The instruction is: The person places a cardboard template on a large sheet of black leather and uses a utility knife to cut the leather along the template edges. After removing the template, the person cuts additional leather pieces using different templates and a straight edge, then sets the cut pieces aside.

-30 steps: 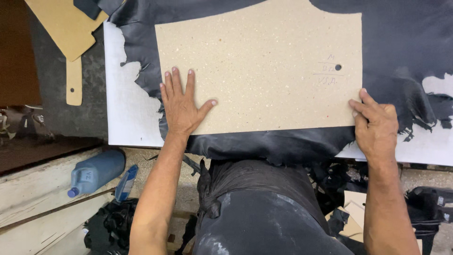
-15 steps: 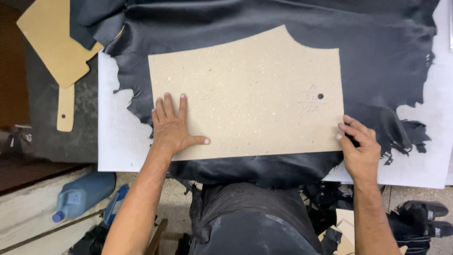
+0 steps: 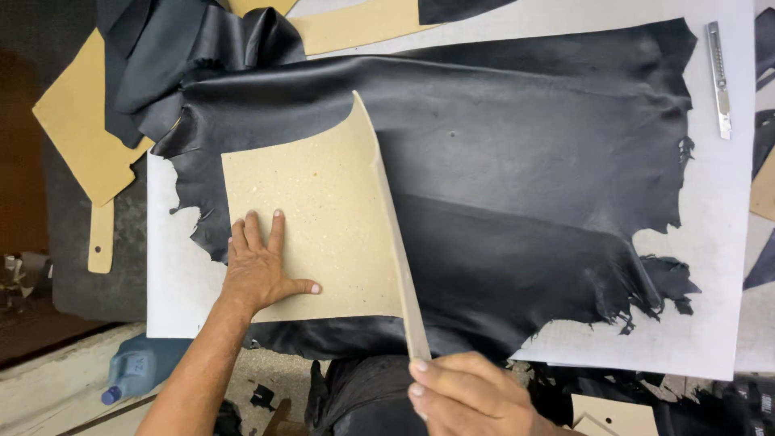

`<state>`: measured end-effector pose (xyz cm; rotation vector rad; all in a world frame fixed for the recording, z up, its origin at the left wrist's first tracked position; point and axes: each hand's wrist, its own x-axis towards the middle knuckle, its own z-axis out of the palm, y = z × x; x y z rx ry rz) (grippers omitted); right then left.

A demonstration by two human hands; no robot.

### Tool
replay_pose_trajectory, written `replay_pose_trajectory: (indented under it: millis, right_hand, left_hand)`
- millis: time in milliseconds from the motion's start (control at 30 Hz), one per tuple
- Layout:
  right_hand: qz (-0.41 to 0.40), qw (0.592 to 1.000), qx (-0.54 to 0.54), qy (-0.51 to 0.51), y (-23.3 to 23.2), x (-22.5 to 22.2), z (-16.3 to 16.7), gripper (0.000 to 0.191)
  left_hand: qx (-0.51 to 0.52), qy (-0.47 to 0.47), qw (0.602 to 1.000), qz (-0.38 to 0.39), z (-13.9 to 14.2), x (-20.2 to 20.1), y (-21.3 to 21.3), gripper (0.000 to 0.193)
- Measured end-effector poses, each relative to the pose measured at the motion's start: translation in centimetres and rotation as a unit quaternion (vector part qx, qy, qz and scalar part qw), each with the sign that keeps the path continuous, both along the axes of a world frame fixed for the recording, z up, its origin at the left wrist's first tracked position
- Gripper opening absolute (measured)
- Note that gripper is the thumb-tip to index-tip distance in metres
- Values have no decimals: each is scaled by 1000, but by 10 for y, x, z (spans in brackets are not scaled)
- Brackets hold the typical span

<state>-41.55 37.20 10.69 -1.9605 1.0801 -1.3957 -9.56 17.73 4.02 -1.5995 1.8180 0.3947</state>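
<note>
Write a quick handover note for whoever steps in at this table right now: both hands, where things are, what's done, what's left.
Left hand: flat on the cardboard pattern, pinning its left part to the black hide.
Right hand: grips the pattern's near right edge, lifting that side so the board stands up off the hide.
Hide: spread over the white board, ragged edges left and right.
Knife: far right on the white board, untouched.
More cardboard pieces lie at the left.
Done: hide laid out, pattern on it.
Left: no cut or marked outline visible; pattern is not lying flat.
</note>
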Motion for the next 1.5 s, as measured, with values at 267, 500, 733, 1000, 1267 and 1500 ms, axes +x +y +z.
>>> replay_pose_trajectory:
  millis: [267, 500, 733, 1000, 1267, 1500]
  right_hand:
    - [-289, 893, 343, -50, -28, -90, -58, 20]
    - [-289, 862, 398, 122, -24, -106, -106, 18]
    - [-280, 889, 326, 156, -27, -103, -97, 16]
    - [-183, 912, 138, 341, -13, -127, -159, 12]
    - [-175, 847, 153, 478, -90, -70, -157, 20]
    - [22, 931, 77, 356, -127, 163, -82, 27]
  left_hand:
    - [3, 4, 1000, 9, 1, 0, -3, 162]
    - [-5, 8, 1000, 10, 4, -2, -5, 162]
    - [14, 10, 999, 42, 8, -10, -7, 159]
    - [30, 121, 986, 112, 8, 12, -2, 146]
    - [-149, 270, 941, 137, -3, 42, 24, 116]
    - [-370, 336, 817, 289, -3, 120, 72, 43]
